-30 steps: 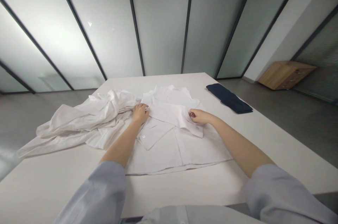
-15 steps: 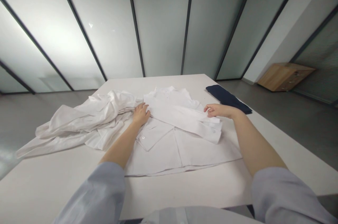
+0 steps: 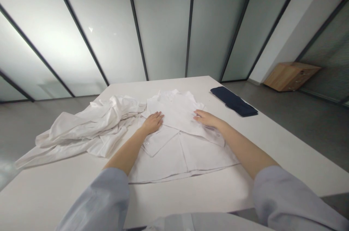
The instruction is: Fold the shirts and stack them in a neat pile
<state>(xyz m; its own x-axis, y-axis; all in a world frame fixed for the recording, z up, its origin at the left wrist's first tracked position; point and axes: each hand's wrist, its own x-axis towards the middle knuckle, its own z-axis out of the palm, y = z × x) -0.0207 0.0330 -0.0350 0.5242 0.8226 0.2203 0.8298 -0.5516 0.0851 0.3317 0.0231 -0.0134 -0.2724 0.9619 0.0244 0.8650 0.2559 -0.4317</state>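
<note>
A white shirt lies spread on the table in front of me, collar toward the far side. Its sleeves are folded across the body, with a buttoned cuff showing at the lower left. My left hand rests flat on the folded sleeve at the shirt's left side, fingers extended. On the right part of the sleeve, my right hand touches the cloth with its fingers stretched out and somewhat apart. Neither hand grips the fabric.
Left of the shirt lies a crumpled pile of white cloth, hanging toward the table's left edge. A folded dark navy cloth is near the right edge of the white table. A wooden cabinet stands on the floor behind, by frosted glass panels.
My right hand has moved left and inward from the sleeve's right end onto the cloth. The left hand has shifted slightly right and nearer to me. The sleeve now lies flatter.
</note>
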